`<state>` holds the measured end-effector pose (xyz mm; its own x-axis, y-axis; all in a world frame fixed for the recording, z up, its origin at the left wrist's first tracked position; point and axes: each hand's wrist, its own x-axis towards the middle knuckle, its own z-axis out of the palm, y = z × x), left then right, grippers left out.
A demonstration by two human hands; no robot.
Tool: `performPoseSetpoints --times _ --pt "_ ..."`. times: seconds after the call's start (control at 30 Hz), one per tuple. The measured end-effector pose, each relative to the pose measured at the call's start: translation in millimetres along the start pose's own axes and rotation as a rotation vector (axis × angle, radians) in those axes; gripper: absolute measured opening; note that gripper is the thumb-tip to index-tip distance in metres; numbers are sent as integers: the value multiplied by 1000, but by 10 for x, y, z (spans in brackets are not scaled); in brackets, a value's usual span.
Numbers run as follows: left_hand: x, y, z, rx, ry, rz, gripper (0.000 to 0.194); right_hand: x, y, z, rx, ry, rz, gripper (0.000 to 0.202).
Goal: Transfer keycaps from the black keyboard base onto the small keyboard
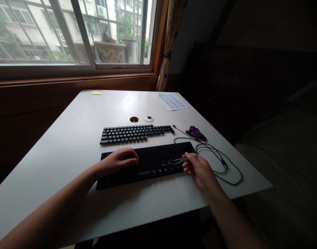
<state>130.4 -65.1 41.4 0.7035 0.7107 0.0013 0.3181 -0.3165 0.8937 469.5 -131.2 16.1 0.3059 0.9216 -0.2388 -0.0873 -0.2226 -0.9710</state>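
A black keyboard lies near the front of the white table, mostly stripped of its keycaps; a few keys remain along its lower right edge. My left hand rests on its left half, fingers bent downward, with a gap between thumb and forefinger and nothing seen in them. In my right hand, closed over the keyboard's right part, is a wire keycap puller. Its wire loops point left above the remaining keys. Behind the keyboard, loose black keycaps lie in rows.
A coiled black cable lies right of the keyboard. Beyond it are a purple cloth and a thin brush-like stick. Farther back are a cable hole, its white cover, printed paper and a yellow notepad.
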Motion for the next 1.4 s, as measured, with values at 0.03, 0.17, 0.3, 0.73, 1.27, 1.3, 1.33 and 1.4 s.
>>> performPoseSetpoints --times 0.03,0.17,0.3,0.73,1.27,1.3,1.33,1.4 --pt "0 -2 0 -3 -2 1 26 -10 -5 17 -14 1 -18 37" --pt "-1 -13 -1 -9 -3 2 26 -14 -27 40 -88 -29 -100 39" --pt "-3 -15 0 -17 -5 2 25 21 -3 -35 -93 -97 -98 41" --pt "-2 -21 2 0 -7 11 26 47 -58 -132 -234 -218 -180 43" --pt "0 -12 4 2 -7 8 25 74 -29 -222 -183 -223 -98 38" --pt "-1 -7 3 3 -9 8 25 75 -43 -225 -194 -242 -107 38" --pt "-2 -2 2 4 -9 10 25 81 -61 -224 -209 -262 -113 38" --pt "-5 1 1 3 -8 8 25 103 -112 -200 -240 -299 -115 38"
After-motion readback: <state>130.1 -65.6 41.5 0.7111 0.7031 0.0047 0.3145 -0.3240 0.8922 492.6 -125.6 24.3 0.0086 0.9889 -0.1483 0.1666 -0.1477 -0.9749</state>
